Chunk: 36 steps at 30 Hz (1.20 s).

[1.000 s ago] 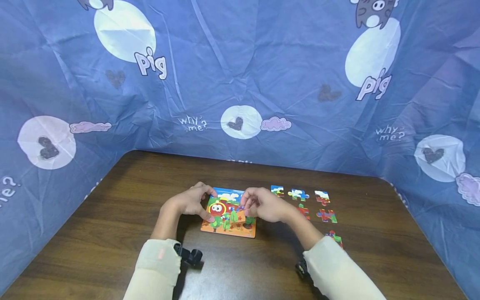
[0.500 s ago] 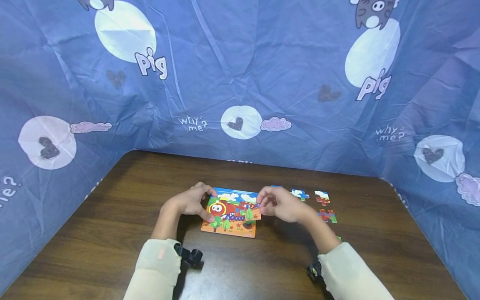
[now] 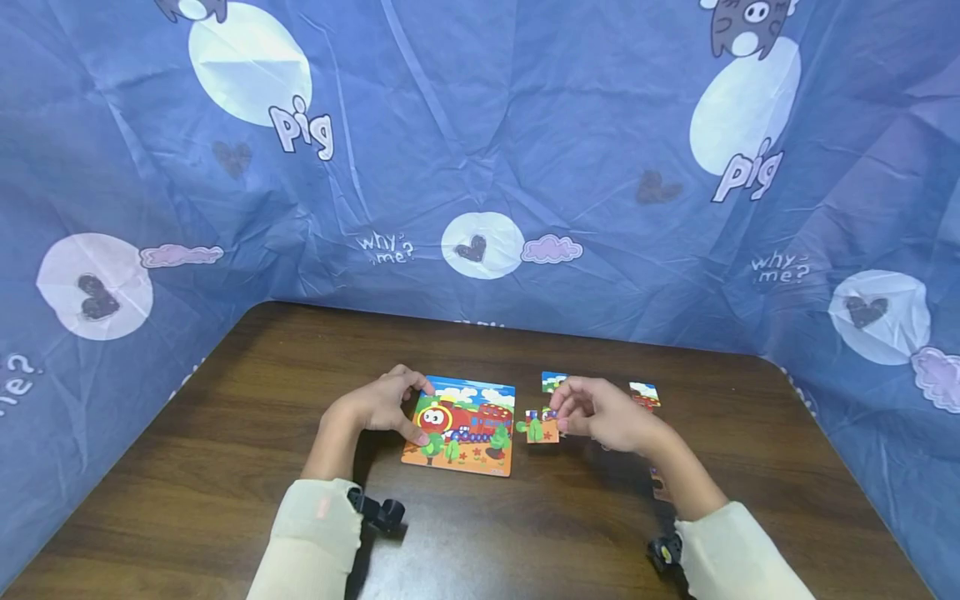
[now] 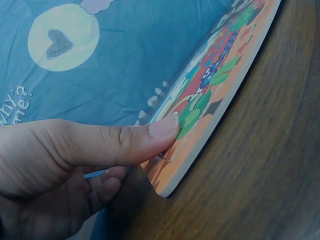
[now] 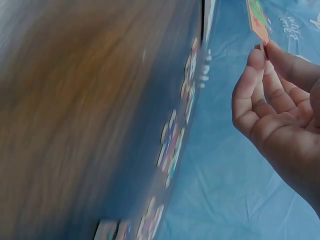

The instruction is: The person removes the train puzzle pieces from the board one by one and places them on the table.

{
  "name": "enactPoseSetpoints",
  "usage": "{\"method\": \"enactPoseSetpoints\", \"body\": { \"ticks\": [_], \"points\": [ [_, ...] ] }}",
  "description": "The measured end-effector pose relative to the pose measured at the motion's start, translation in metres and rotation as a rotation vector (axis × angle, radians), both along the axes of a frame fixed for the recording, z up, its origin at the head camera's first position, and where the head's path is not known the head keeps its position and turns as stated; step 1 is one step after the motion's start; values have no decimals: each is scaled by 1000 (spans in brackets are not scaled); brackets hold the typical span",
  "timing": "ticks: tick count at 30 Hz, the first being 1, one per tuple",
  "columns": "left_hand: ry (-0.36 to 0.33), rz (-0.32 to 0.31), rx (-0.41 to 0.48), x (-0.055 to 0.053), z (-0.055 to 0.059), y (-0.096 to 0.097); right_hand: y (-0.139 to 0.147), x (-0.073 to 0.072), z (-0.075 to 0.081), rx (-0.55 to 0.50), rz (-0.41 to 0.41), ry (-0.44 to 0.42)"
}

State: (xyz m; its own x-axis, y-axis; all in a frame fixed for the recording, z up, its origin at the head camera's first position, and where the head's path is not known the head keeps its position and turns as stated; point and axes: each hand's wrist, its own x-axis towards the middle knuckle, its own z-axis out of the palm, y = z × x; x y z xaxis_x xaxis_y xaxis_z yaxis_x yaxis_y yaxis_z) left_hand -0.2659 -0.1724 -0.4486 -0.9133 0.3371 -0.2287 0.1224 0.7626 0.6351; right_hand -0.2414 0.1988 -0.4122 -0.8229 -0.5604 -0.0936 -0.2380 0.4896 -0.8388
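Note:
My left hand (image 3: pixel 380 407) holds the left side of a flat puzzle board (image 3: pixel 480 457) with a red train picture. Its thumb lies on the board's face, also seen in the left wrist view, where the puzzle board (image 4: pixel 220 112) runs up to the right. The index finger reaches the far left corner. Right of the board, my right hand (image 3: pixel 609 417) pinches a jigsaw piece (image 3: pixel 542 431) between thumb and fingertips. This piece shows a green tree on orange ground. In the right wrist view the jigsaw piece (image 5: pixel 257 22) is raised above the table, partly cut off.
Loose jigsaw pieces lie to the right on the brown wooden table (image 3: pixel 450 533), among them a blue-topped piece (image 3: pixel 552 381) and a red-and-white piece (image 3: pixel 644 392). My right hand and forearm cover several others. A blue printed cloth (image 3: pixel 480 175) hangs behind the table.
My right hand has moved right with the jigsaw piece, from over the board to beside it, baring the board's right part. The left hand and the board have stayed put.

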Motion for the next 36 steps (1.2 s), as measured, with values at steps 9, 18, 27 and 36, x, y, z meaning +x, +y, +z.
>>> {"method": "enactPoseSetpoints", "body": {
  "ticks": [9,18,27,36],
  "points": [
    [-6,10,-4,1,1,1,31,5,0,28,6,-1],
    [-4,8,4,0,0,0,57,12,-4,46,23,4],
    [-3,12,6,1,0,0,75,18,-9,69,51,-15],
    [-1,7,1,0,0,0,82,26,-11,98,92,-5]
  ]
}}
